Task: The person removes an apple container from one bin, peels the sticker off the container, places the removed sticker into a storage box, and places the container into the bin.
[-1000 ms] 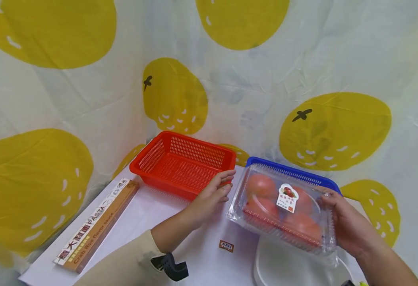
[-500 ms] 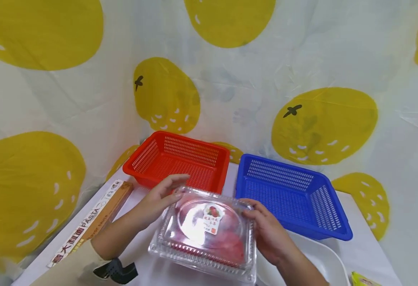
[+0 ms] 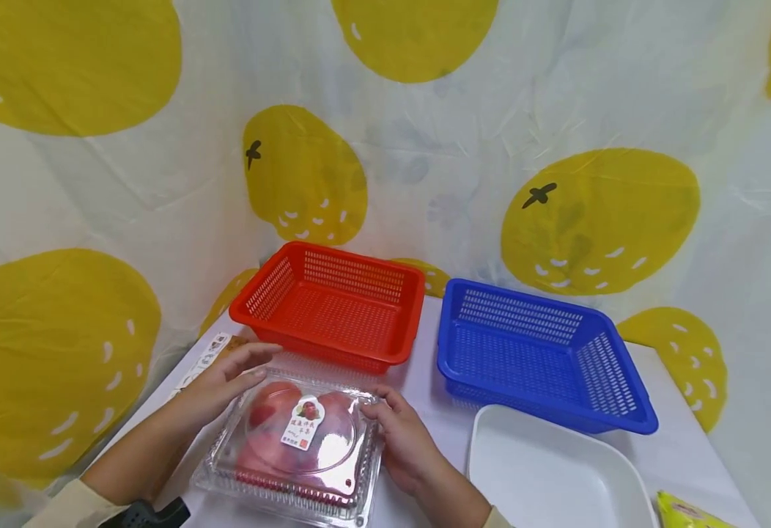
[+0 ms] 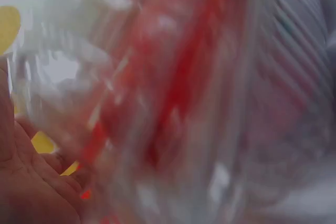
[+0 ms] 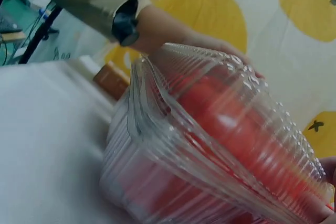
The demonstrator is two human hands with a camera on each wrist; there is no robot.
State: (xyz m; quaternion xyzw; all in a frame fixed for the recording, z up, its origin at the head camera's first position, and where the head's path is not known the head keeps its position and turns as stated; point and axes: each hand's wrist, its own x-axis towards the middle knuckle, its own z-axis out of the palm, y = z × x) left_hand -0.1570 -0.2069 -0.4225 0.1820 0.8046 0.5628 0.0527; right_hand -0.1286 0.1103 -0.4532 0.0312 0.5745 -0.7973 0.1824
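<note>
A clear plastic box [image 3: 273,469] of round red fruit, with a small white label on its lid, lies between a person's two hands, low over the near part of the desk [image 3: 427,392]. I can't tell whether its base touches the desk. Its longer side seems to run left to right.

The right hand [image 3: 404,444] grips the box's right side near the far corner. The left hand [image 3: 223,381] rests at the far left corner, its fingers long and loose, the thumb close to the lid. Both are about equally near.

Straight beyond the box, just past the left fingertips, is a red basket [image 3: 319,350]; its near wall stands between the box and the basket's floor. A blue basket [image 3: 537,407] sits farther off to the right. Nearer, beside the right wrist, is a white tray [image 3: 557,469], with part of a yellow packet [image 3: 682,513] past it. At the left, the left arm partly covers a pasta carton [image 3: 209,356]. Behind everything hangs a lemon-print curtain [image 3: 438,191].
</note>
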